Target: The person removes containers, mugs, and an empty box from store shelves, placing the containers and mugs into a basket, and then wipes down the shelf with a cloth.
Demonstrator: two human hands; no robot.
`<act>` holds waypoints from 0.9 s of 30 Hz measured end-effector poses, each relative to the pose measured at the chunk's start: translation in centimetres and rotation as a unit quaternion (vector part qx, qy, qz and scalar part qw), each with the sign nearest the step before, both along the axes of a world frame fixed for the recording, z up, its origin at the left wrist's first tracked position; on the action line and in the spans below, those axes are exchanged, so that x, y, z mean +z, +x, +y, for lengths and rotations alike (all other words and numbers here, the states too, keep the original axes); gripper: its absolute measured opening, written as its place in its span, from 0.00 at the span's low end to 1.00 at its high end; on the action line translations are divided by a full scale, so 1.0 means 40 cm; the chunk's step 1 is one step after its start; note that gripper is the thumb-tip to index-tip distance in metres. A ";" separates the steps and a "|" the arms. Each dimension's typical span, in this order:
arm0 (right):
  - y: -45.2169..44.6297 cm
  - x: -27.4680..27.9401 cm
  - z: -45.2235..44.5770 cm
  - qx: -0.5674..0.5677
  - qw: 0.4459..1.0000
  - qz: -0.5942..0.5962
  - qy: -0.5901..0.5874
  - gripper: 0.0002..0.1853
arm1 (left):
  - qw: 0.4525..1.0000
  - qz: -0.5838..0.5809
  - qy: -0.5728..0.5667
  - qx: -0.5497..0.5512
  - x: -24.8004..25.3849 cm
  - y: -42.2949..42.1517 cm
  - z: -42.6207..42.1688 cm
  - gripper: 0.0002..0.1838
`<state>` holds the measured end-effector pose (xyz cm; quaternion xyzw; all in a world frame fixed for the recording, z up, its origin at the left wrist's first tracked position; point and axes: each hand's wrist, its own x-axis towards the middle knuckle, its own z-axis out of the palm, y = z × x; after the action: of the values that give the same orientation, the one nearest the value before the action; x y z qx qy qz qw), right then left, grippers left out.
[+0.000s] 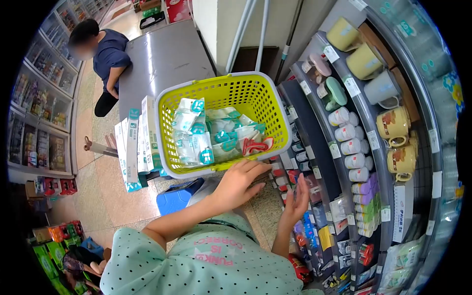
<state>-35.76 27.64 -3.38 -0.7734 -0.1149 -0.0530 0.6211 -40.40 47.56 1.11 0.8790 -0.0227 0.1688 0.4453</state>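
Observation:
A lime-green basket [223,169] with a grey rim stands on the near end of the grey counter. Inside it lie several clear plastic packets [187,140] with teal and white print, plus a red-and-white packet [258,145] at the right. My left hand [238,184] is just below the basket's near rim, fingers spread and holding nothing; I cannot tell whether it touches the rim. Farther right, my right hand [295,204] is raised beside the shelves with its fingers stretched out and nothing in them.
Tall shelves [339,142] on the right carry mugs [393,125], white bottles [355,160] and small packaged goods. White and teal boxes [132,152] stand left of the basket, above a blue box [177,196]. A person [110,59] leans on the counter [167,54]; glass-door cabinets [44,98] line the left.

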 end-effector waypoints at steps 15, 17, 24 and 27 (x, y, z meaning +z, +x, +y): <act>0.080 0.062 0.069 0.024 0.998 -0.047 -0.025 0.22 | 0.953 0.232 0.191 -0.043 -0.139 0.279 0.264 0.19; 0.082 0.065 0.081 0.018 0.998 -0.057 -0.021 0.21 | 0.941 0.253 0.219 -0.045 -0.201 0.330 0.269 0.18; 0.060 0.082 0.102 -0.002 0.998 -0.060 -0.026 0.18 | 0.927 0.251 0.278 -0.026 -0.345 0.417 0.245 0.12; 0.055 0.099 0.104 -0.016 0.997 -0.065 -0.048 0.17 | 0.913 0.298 0.276 -0.040 -0.387 0.443 0.254 0.12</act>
<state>-33.56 31.79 0.59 -0.7992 -0.1454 -0.1078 0.5731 -22.67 57.71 -14.35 0.9749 0.0301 -0.1318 0.1770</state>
